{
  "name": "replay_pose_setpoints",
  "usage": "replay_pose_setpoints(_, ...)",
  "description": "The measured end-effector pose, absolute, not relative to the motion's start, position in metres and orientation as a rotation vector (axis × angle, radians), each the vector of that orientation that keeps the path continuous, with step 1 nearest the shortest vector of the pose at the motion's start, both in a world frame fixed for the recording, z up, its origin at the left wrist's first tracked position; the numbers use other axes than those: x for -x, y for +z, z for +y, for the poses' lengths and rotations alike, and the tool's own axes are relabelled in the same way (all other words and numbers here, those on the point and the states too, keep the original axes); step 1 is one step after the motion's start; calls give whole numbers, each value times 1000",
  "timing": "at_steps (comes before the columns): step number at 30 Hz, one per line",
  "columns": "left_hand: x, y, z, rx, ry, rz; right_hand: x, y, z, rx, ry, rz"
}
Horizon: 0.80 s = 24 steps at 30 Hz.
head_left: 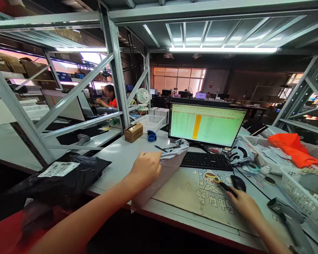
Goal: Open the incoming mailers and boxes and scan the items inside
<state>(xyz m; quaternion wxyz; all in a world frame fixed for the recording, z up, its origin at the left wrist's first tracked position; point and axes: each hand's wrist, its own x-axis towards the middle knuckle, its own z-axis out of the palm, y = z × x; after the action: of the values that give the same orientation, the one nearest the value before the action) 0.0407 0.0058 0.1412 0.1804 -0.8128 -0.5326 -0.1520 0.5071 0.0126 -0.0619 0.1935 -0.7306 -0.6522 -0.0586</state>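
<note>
My left hand (146, 170) is closed in a fist around the upper edge of a pale grey plastic mailing bag (163, 178). The bag hangs down past the front edge of the desk, and its crumpled top leans toward the keyboard (205, 161). In my right hand (245, 204) is a utility knife (226, 187) with a black and yellow handle. Its tip points left over the printed desk mat (185, 192), close to the black mouse (238, 183). Whether the blade is out is too small to make out.
A monitor (206, 123) with a spreadsheet stands behind the keyboard. At the left lies a black labelled parcel (74, 173); a small cardboard box (133, 132) sits further back. On the right are white baskets (304, 194) and a barcode scanner (286, 215). Metal posts (114, 67) frame the desk.
</note>
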Motion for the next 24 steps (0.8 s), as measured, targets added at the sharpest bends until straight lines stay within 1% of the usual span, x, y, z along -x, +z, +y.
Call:
replay_pose_setpoints(1,-51,146,10,2302,-382,-1508,-489,-69,7,2070,-170,-1864)
replay_pose_setpoints(3,-70,154,19,2380,-300,-1567,-449,-65,-1,2022,-216,-1919)
replay_pose_setpoints(5,-83,161,29,2492,-229,-1629,-407,-40,-7,1743,-241,-1963)
replay_pose_setpoints(8,-89,168,37,2712,-158,-1607,-347,13,-12,1198,-149,-2044)
replay_pose_setpoints(11,-83,170,34,3037,-186,-1557,-305,49,-12,920,-159,-2098)
replay_pose_setpoints(14,-74,166,28,3196,-267,-1615,-284,59,-8,852,-200,-2091)
replay_pose_setpoints(18,-69,158,28,3158,-377,-1753,-272,55,-3,918,-208,-2012)
replay_pose_setpoints(24,-80,154,43,3146,-245,-1891,-265,56,3,954,-213,-1979)
